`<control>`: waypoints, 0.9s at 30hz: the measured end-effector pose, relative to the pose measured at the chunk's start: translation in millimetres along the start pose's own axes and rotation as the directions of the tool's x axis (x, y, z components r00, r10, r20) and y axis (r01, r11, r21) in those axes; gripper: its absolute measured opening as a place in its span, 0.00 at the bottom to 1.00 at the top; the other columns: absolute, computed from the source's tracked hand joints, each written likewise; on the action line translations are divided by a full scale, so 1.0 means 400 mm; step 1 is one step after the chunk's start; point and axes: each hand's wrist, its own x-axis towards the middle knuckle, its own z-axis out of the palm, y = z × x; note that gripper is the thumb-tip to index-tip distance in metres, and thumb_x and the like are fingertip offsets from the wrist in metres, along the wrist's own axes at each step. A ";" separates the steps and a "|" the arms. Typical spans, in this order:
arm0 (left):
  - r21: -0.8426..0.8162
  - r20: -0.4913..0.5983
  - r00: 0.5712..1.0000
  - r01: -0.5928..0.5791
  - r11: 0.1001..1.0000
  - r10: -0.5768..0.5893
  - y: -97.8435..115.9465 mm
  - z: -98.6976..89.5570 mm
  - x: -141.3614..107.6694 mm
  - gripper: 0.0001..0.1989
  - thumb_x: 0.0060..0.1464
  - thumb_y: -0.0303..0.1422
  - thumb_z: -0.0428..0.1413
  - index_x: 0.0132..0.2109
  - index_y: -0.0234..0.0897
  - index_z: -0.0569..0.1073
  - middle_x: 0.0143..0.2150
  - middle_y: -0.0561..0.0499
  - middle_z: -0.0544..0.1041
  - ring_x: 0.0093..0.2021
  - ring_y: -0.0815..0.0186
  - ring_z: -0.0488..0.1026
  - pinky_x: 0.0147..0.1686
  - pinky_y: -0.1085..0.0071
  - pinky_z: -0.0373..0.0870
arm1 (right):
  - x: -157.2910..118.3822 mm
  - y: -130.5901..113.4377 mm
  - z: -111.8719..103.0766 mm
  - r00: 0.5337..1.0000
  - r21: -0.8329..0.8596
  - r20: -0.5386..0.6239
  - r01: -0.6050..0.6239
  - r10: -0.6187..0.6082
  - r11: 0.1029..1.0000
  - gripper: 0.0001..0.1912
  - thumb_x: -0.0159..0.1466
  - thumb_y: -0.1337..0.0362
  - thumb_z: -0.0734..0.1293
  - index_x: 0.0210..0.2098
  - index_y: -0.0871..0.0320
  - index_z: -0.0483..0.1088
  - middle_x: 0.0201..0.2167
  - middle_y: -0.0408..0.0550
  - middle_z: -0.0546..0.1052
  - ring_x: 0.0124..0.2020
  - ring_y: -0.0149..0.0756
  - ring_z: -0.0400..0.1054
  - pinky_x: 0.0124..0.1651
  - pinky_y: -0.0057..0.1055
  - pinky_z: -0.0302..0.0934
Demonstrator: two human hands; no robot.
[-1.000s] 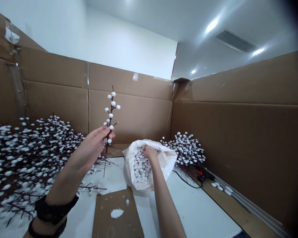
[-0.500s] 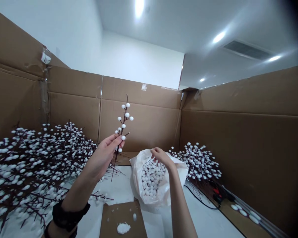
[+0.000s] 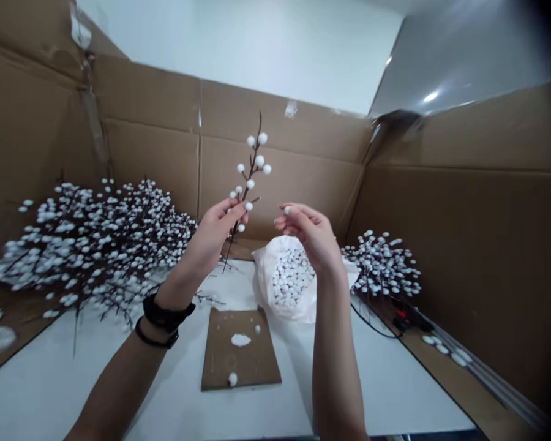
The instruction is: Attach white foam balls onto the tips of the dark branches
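Between the thumb and fingers of my left hand (image 3: 213, 236) is a dark brown berry branch (image 3: 254, 162), held nearly upright and bearing several white balls. One twig on its right side has a bare tip. My right hand (image 3: 312, 229) pinches a single white ball (image 3: 287, 210) at its fingertips, a little to the right of the branch and apart from it. Below that hand stands an open white bag (image 3: 269, 288) full of loose white balls (image 3: 291, 278), partly hidden by my right forearm.
On the white table (image 3: 179, 380) lies a cardboard piece (image 3: 220, 361) with a white blob (image 3: 241, 340) and loose balls. Finished-looking berry branches (image 3: 105, 239) heap at the left; another bunch (image 3: 386, 263) lies right, near a black cable (image 3: 371, 327). Cardboard walls (image 3: 275, 202) surround the table.
My right hand has risen out of the bag with a white ball and come nearer the branch. The view has tipped down, showing more table. My left hand keeps its hold on the branch.
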 end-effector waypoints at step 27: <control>0.142 -0.019 1.000 0.002 0.990 0.001 0.034 0.010 -0.020 0.12 0.54 0.38 0.56 0.26 0.36 0.71 0.26 0.54 0.72 0.26 0.71 0.65 0.28 0.75 0.60 | -0.046 -0.047 0.122 0.980 0.333 -0.141 0.182 -0.142 0.925 0.09 0.62 0.58 0.67 0.31 0.55 0.66 0.37 0.46 0.79 0.43 0.38 0.75 0.52 0.41 0.67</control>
